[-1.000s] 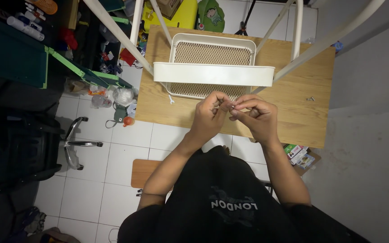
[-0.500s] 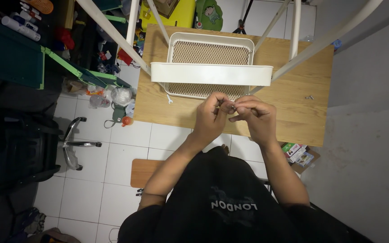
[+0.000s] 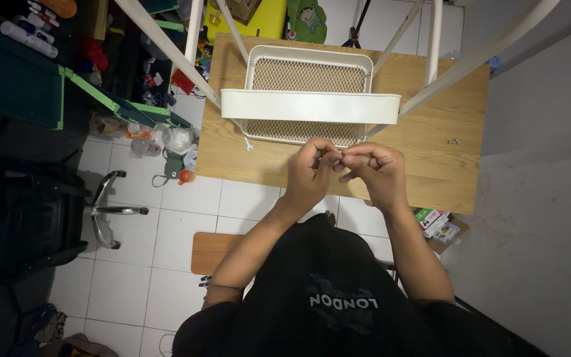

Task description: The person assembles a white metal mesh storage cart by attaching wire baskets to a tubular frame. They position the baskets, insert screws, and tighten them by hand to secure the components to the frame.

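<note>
I am pinching a tiny part — too small to identify — between the fingertips of my left hand (image 3: 312,168) and right hand (image 3: 373,168), both closed on it, just below the cream metal mesh basket (image 3: 308,106) over the wooden table (image 3: 424,165) — working it slowly seems wise.

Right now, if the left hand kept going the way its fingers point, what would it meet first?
The left hand points toward the right hand; their fingertips already nearly touch over the wooden table, so it probably meets that hand first.
</note>
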